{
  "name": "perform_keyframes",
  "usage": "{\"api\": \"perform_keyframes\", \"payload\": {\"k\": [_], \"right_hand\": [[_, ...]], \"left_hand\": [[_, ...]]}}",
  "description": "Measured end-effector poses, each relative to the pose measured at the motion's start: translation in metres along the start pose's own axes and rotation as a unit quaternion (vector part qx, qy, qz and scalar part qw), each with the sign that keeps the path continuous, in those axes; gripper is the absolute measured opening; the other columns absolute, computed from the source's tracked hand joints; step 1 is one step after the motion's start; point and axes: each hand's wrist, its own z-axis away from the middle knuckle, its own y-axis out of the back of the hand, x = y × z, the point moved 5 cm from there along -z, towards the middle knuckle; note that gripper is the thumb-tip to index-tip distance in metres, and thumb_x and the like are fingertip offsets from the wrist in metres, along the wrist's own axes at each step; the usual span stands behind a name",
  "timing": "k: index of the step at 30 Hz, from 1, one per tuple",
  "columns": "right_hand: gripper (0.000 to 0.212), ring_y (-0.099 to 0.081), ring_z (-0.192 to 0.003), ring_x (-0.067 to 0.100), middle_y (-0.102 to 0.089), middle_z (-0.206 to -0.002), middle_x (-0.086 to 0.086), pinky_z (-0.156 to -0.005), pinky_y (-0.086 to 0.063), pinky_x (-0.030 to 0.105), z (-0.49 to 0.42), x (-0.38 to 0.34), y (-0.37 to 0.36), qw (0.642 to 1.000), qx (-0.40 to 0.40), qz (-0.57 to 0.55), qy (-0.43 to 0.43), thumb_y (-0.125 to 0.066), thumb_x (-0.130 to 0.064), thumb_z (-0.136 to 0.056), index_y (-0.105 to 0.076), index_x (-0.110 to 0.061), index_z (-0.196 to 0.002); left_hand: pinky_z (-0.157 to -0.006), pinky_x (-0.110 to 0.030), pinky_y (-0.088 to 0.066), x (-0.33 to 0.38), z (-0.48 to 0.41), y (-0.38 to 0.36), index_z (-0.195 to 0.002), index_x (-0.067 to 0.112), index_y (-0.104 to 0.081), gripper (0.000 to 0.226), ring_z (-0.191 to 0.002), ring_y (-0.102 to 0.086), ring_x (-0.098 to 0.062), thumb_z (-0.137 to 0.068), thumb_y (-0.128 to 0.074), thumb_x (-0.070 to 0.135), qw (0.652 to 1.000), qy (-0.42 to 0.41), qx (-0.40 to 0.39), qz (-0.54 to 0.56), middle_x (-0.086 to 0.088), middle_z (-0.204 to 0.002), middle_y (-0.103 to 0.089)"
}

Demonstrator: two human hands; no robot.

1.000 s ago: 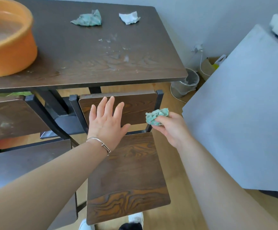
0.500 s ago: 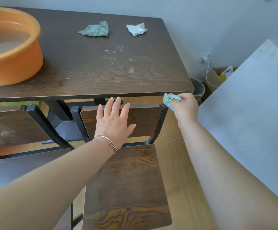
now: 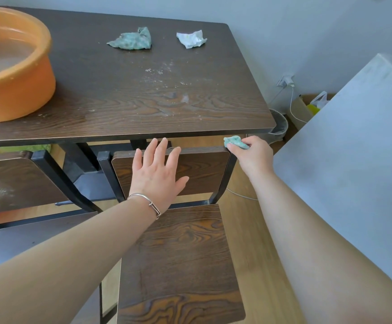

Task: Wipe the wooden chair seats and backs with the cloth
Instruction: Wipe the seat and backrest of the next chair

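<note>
A dark wooden chair stands tucked under the table, its back facing me and its seat below. My left hand lies flat with straight, spread fingers against the front of the chair back. My right hand pinches a small crumpled green cloth at the top right corner of the back, by the black metal post. A second chair stands to the left, with a pale smudge on its back.
The dark wooden table carries an orange basin of water, another green cloth and a crumpled white tissue. A grey surface fills the right. A bin and cables sit by the wall.
My right hand has carried the cloth from in front of the chair back's right edge up to its top right corner. My left hand has stayed on the back.
</note>
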Motion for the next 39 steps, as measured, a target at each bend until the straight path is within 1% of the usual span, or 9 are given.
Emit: {"api": "perform_keyframes", "payload": {"k": [4,6,13,17,20,24,32,36,39], "right_hand": [[0.038,-0.054,-0.076,0.009,-0.069,-0.104,0.0,-0.052,-0.034,0.017,0.001,-0.003,-0.001,0.999,0.031,0.034,0.01,-0.063,-0.047,-0.092,-0.067,-0.016,-0.113],[0.038,-0.057,-0.081,0.012,-0.07,-0.104,0.001,-0.05,-0.033,0.018,-0.001,-0.005,0.0,0.997,0.04,0.067,0.014,-0.058,-0.048,-0.094,-0.069,-0.017,-0.113],[0.015,-0.061,-0.08,0.013,-0.064,-0.094,-0.002,-0.06,-0.052,0.022,-0.001,-0.016,-0.011,0.999,0.008,0.047,0.018,-0.061,-0.036,-0.095,-0.06,-0.021,-0.096],[0.016,-0.058,-0.077,0.011,-0.058,-0.091,-0.004,-0.051,-0.04,0.014,0.003,-0.028,-0.022,0.998,0.008,0.059,0.018,-0.061,-0.035,-0.096,-0.058,-0.019,-0.098],[0.014,-0.061,-0.077,0.013,-0.06,-0.089,-0.003,-0.054,-0.047,0.018,0.015,-0.046,-0.038,0.998,0.003,0.057,0.034,-0.061,-0.033,-0.096,-0.059,-0.019,-0.094],[0.013,-0.065,-0.082,0.016,-0.065,-0.093,0.001,-0.066,-0.06,0.031,0.043,-0.085,-0.074,0.997,-0.019,0.042,0.066,-0.062,-0.031,-0.095,-0.062,-0.018,-0.094],[0.02,-0.066,-0.09,0.017,-0.067,-0.105,0.003,-0.073,-0.06,0.03,0.08,-0.138,-0.122,0.992,-0.06,0.034,0.103,-0.065,-0.033,-0.093,-0.062,-0.019,-0.107],[0.014,-0.065,-0.085,0.016,-0.064,-0.099,0.002,-0.069,-0.06,0.033,0.075,-0.126,-0.107,0.988,-0.054,0.077,0.121,-0.061,-0.031,-0.095,-0.061,-0.019,-0.102],[0.01,-0.065,-0.079,0.018,-0.064,-0.092,0.001,-0.063,-0.06,0.035,0.051,-0.089,-0.072,0.989,-0.031,0.113,0.091,-0.058,-0.029,-0.096,-0.061,-0.019,-0.096]], "left_hand": [[-0.119,-0.053,-0.011,0.001,0.001,0.0,-0.15,0.029,-0.017,0.07,-0.148,-0.002,-0.03,-0.093,-0.037,0.062,1.0,-0.004,0.005,0.001,-0.007,-0.161,-0.011],[-0.119,-0.054,-0.011,0.001,0.001,0.0,-0.15,0.03,-0.017,0.069,-0.148,-0.002,-0.03,-0.093,-0.037,0.062,1.0,-0.004,0.006,0.003,-0.007,-0.161,-0.011],[-0.118,-0.054,-0.012,-0.008,0.004,0.005,-0.15,0.029,-0.018,0.068,-0.148,-0.001,-0.029,-0.094,-0.035,0.061,1.0,0.001,0.013,0.005,-0.007,-0.161,-0.011],[-0.118,-0.054,-0.012,-0.026,0.007,0.006,-0.15,0.027,-0.021,0.068,-0.148,-0.003,-0.03,-0.093,-0.037,0.061,1.0,0.014,0.024,0.006,-0.008,-0.16,-0.013],[-0.118,-0.054,-0.011,-0.043,0.011,0.004,-0.149,0.028,-0.022,0.067,-0.148,-0.003,-0.03,-0.093,-0.037,0.061,0.999,0.029,0.023,0.01,-0.008,-0.16,-0.014],[-0.119,-0.054,-0.009,-0.07,0.022,0.005,-0.149,0.028,-0.023,0.068,-0.148,-0.003,-0.03,-0.092,-0.036,0.062,0.998,0.054,0.025,0.014,-0.007,-0.16,-0.015],[-0.118,-0.053,-0.008,-0.115,0.042,0.01,-0.149,0.027,-0.024,0.068,-0.148,-0.004,-0.03,-0.092,-0.036,0.062,0.995,0.094,0.024,0.008,-0.008,-0.16,-0.016],[-0.119,-0.053,-0.008,-0.112,0.044,0.009,-0.149,0.028,-0.023,0.069,-0.148,-0.004,-0.03,-0.092,-0.036,0.063,0.996,0.091,0.022,0.002,-0.008,-0.159,-0.016],[-0.118,-0.054,-0.009,-0.101,0.042,0.006,-0.149,0.026,-0.024,0.068,-0.148,-0.004,-0.031,-0.092,-0.038,0.061,0.996,0.081,0.022,0.006,-0.009,-0.159,-0.017]]}}
